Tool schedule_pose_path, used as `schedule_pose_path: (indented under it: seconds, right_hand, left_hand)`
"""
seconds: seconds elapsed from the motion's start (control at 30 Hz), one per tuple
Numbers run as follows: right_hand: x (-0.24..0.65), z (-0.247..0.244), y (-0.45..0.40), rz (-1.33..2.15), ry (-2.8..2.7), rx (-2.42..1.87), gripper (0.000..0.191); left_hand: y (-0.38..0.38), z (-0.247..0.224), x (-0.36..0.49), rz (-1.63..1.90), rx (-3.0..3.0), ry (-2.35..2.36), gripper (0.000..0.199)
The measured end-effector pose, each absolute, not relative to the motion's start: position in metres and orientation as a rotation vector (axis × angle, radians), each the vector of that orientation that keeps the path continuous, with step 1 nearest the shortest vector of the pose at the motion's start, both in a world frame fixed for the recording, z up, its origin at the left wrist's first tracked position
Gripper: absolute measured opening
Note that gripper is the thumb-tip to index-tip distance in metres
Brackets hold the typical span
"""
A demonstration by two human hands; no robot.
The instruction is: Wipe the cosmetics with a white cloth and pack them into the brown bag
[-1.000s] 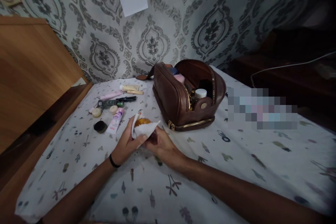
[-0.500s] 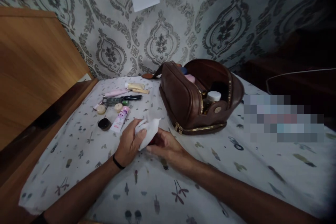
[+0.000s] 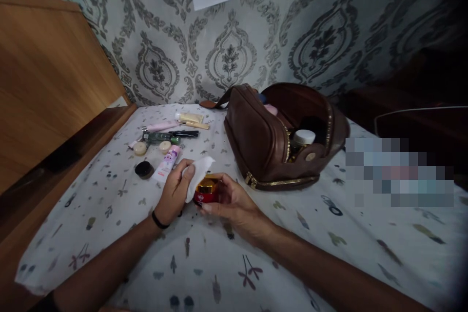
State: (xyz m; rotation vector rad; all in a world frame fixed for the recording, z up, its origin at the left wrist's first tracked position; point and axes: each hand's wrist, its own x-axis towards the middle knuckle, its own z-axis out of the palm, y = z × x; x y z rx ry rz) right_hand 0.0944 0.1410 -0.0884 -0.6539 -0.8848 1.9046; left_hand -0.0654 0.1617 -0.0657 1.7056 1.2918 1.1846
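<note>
A small red jar with a gold lid [image 3: 206, 189] is held by my right hand [image 3: 239, 205], its fingers wrapped round the jar's right side. My left hand [image 3: 174, 194] pinches a white wipe [image 3: 199, 173] that lies against the jar's left side. Just beyond my left hand is a pink and white tube [image 3: 168, 162] on the patterned sheet [image 3: 204, 258]. A black-lidded jar [image 3: 144, 170] stands to the left of it. The open brown leather bag [image 3: 256, 141] is beyond my right hand, with a white-lidded jar [image 3: 304, 137] in its opening.
Several cosmetics lie at the back left, among them a green tube [image 3: 161, 138], a cream tube [image 3: 191, 117] and two small beige pots. A wooden cabinet [image 3: 54, 58] borders the left side. The patterned wall [image 3: 230, 48] rises behind the bag.
The wipe has shifted off the jar's top and front toward the left, so the gold lid and red body now show. The view has also shifted slightly.
</note>
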Motion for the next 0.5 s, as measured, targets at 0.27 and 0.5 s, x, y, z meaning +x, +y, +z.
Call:
schedule_pose_path:
  seconds: [0.27, 0.5]
  right_hand:
    - [0.096, -0.085, 0.144, 1.923, -0.788, -0.645, 0.057]
    - [0.097, -0.086, 0.145, 1.952, -0.647, -0.623, 0.053]
  left_hand:
    - [0.155, -0.067, -0.067, 1.125, 1.74, 1.112, 0.05]
    - [0.151, -0.067, -0.064, 1.13, 1.655, 1.029, 0.055]
